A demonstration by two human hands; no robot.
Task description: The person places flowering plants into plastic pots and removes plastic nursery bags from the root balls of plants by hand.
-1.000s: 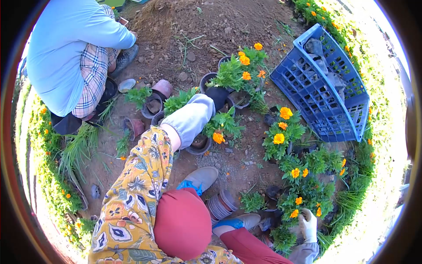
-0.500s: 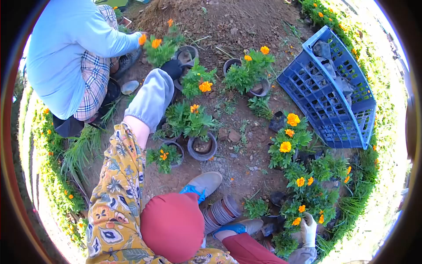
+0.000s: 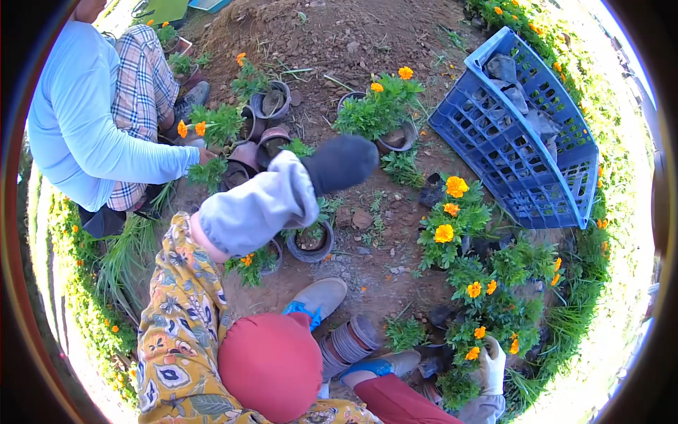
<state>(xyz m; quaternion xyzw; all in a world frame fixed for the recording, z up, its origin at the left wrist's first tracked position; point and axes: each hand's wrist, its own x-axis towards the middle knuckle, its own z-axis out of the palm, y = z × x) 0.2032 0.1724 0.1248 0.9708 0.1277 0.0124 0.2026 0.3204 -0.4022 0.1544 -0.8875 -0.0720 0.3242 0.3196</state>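
My left hand (image 3: 344,165), in a black glove with a grey cuff, hangs over the soil in the middle, its fingers pressed together and nothing visible in them. Beneath and beside my left arm stand potted marigolds, among them a round dark pot (image 3: 311,244). Above it to the right is another potted marigold (image 3: 379,113). My right hand (image 3: 492,358), in a white glove, is at the lower right against a cluster of marigolds (image 3: 487,300). Its fingers are curled in at the leaves; what they hold is hidden.
A co-worker (image 3: 92,120) squats at the upper left with a hand at the pots. A blue crate (image 3: 508,141) with dark plastic leans at the upper right. Stacked pots (image 3: 347,346) lie between my shoes. A soil mound (image 3: 339,42) rises at the top.
My left hand first went left to the pots near the co-worker, then came back right and down. Several potted marigolds now stand by the co-worker, whose arm reaches toward them. My right hand has barely moved.
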